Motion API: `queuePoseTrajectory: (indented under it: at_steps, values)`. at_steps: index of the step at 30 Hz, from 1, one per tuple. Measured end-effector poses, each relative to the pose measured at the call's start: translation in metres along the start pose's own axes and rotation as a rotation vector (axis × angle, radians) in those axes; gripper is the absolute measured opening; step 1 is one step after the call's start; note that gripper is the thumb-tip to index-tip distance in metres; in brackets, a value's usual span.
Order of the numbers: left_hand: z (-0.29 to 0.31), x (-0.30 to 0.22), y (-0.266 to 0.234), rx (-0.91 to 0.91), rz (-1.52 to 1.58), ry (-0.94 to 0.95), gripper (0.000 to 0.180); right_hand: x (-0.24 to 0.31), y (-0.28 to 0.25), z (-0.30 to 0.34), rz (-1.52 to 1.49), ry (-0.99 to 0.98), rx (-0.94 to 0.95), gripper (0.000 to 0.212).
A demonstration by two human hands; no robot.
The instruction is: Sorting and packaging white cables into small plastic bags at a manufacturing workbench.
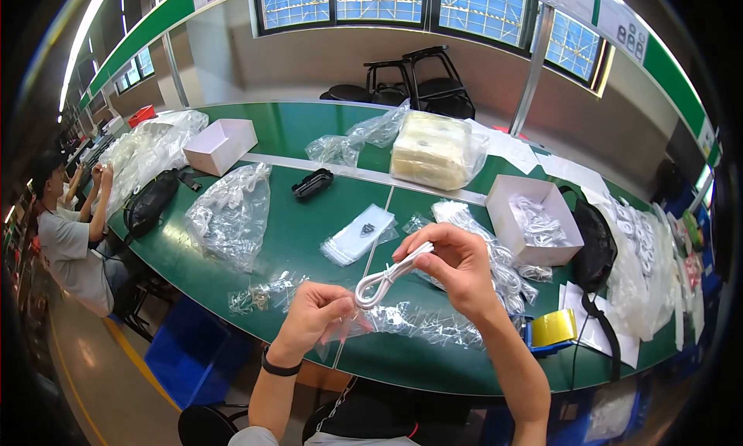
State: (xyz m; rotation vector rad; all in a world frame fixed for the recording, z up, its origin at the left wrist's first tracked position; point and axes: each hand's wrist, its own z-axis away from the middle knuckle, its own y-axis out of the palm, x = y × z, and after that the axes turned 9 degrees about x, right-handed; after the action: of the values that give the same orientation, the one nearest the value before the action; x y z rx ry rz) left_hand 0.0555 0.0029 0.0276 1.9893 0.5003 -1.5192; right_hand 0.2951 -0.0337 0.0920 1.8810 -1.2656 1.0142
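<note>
My right hand pinches one end of a bundled white cable, folded into loops and tied at its middle. The looped end points down to my left hand. That hand is closed on a small clear plastic bag with reddish marks, right beside the loop; whether the loop is inside the bag I cannot tell. Beyond the hands lies a stack of flat clear bags with a small dark piece on top. Several bundled white cables are heaped behind my right hand.
Twist-tie-like scraps and clear plastic lie along the near edge of the green table. At right are a white box of bagged cables, a yellow tape roll and a black pouch. A co-worker sits at left.
</note>
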Motion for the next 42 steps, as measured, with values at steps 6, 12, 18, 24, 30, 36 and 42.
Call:
queuePoseTrajectory:
  at_steps: [6, 12, 18, 24, 30, 36, 42]
  values:
    - [-0.001, 0.001, 0.004, 0.034, 0.054, -0.113, 0.045, 0.005, 0.002, 0.006, 0.088, 0.002, 0.075, 0.013]
    - [0.001, -0.004, 0.01, 0.011, 0.043, -0.105, 0.041, 0.011, 0.002, 0.008, 0.264, 0.018, 0.09, 0.015]
    - [-0.003, -0.009, 0.028, -0.056, -0.059, -0.032, 0.041, 0.007, 0.005, 0.009, 0.226, -0.029, 0.074, 0.016]
    - [-0.001, 0.002, 0.023, -0.031, -0.003, -0.115, 0.029, 0.0, 0.005, 0.012, 0.013, -0.029, 0.038, 0.016]
    - [0.005, 0.007, 0.015, 0.072, -0.017, -0.123, 0.051, 0.003, 0.009, 0.012, 0.039, -0.005, 0.064, 0.014]
    - [0.005, 0.013, 0.017, 0.127, 0.137, -0.172, 0.043, 0.005, 0.005, 0.012, 0.069, -0.016, 0.078, 0.016]
    - [0.005, 0.008, 0.02, 0.136, 0.332, -0.174, 0.042, 0.007, 0.006, 0.011, 0.04, 0.097, 0.099, 0.014]
